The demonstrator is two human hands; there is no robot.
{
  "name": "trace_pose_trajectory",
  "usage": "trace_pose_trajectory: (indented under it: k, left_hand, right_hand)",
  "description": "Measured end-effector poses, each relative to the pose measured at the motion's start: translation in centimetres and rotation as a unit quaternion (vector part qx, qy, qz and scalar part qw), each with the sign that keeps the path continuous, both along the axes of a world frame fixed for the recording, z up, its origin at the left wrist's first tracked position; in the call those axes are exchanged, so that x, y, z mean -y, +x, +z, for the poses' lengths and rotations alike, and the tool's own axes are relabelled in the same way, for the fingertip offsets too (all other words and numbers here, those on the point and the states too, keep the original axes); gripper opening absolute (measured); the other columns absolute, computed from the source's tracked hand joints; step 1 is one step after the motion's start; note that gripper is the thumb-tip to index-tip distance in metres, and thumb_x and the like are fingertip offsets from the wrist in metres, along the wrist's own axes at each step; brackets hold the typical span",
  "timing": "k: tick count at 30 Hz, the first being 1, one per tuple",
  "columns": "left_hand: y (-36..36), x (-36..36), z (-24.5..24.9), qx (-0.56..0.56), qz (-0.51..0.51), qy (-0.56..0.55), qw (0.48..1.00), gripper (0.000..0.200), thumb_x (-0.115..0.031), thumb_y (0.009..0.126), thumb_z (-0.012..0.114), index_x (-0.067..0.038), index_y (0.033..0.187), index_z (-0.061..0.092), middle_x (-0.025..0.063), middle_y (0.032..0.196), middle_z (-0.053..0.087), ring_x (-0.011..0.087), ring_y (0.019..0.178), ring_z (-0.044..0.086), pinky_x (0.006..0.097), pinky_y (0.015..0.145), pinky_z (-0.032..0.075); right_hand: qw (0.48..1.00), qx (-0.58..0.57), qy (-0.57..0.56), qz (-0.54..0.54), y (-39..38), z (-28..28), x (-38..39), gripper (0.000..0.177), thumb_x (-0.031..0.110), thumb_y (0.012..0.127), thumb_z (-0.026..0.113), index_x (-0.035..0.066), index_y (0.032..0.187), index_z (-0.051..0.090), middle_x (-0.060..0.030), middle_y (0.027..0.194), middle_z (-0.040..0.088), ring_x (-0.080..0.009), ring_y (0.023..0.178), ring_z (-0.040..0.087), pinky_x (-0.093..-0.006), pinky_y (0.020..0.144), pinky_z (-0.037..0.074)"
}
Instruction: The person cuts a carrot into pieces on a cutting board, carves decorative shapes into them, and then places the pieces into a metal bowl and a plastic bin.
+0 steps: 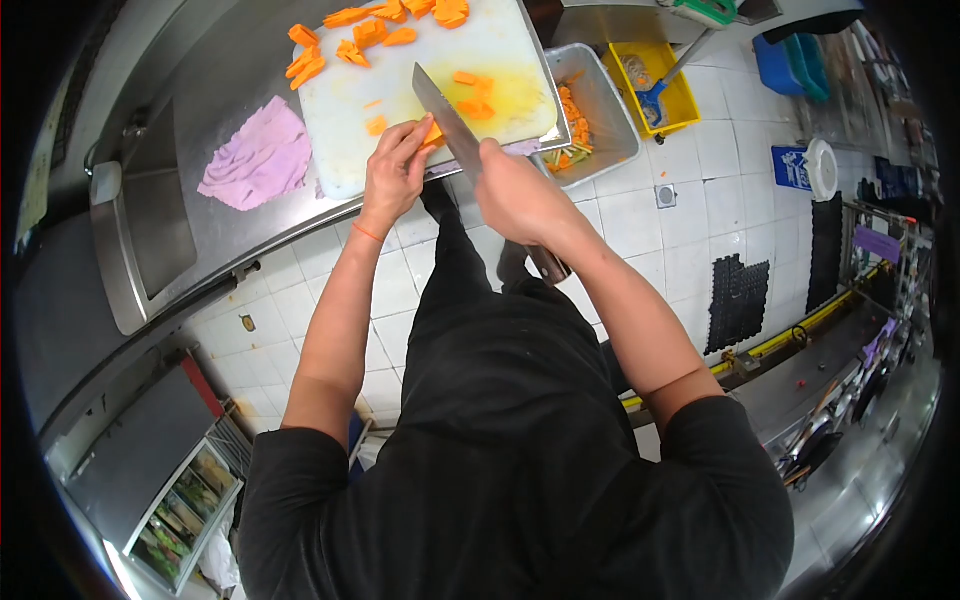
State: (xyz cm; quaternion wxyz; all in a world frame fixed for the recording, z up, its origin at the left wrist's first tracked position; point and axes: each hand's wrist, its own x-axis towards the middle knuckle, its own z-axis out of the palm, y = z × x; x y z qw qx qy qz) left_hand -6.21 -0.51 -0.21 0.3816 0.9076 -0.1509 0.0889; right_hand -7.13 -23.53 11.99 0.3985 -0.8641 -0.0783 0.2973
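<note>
My right hand [515,195] is wrapped round the handle of a large knife [447,118], whose blade points up and left over the white cutting board [335,130]. Fingers of my left hand [395,170] pinch an orange carrot piece [432,135] near the board's front edge, close beside the blade. Several loose carrot pieces [475,108] lie on the yellow-stained part of the board to the right of the knife. Carved orange pieces [370,33] are spread along the board's far side and far left corner.
Left of the board, a pink cloth [258,155] lies on the steel counter [225,115], beside a sink [155,225]. To the right stand a grey bin [610,120] with orange scraps and a yellow bin [682,95]. Tiled floor [640,225] shows below.
</note>
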Motion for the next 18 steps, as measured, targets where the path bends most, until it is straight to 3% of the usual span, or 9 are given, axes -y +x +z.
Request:
trace_pose_trajectory:
  k: [4,8,18]
  left_hand:
    - [0.1,0.0,-0.1,0.001,-0.001,-0.007,1.000,0.049,-0.004,0.095,0.076,-0.010,0.144,0.071,0.0142,0.122,0.073,0.0320,0.111,0.070,0.0402,0.095,0.058]
    - [-0.1,0.3,0.2,0.022,0.009,0.001,1.000,0.051,-0.004,0.094,0.078,-0.010,0.144,0.070,0.0142,0.122,0.073,0.0328,0.110,0.071,0.0408,0.095,0.059]
    - [-0.3,0.3,-0.7,0.021,0.031,-0.007,0.999,0.054,-0.004,0.092,0.079,-0.012,0.144,0.070,0.0150,0.125,0.074,0.0330,0.111,0.073,0.0414,0.096,0.059]
  right_hand:
    - [1.000,-0.010,-0.011,0.016,1.4,-0.7,-1.0,0.033,0.002,0.095,0.053,-0.016,0.122,0.054,-0.0416,0.110,0.070,-0.0554,0.109,0.070,-0.0587,0.096,0.055]
    - [0.999,0.048,0.002,0.017,1.4,-2.6,-0.8,0.026,0.007,0.100,0.052,-0.014,0.115,0.054,-0.0404,0.102,0.070,-0.0552,0.103,0.069,-0.0572,0.091,0.054]
    - [0.998,0.025,-0.029,0.040,2.2,-1.6,-1.4,0.027,0.005,0.097,0.054,-0.014,0.116,0.056,-0.0400,0.103,0.071,-0.0538,0.103,0.071,-0.0561,0.091,0.055]
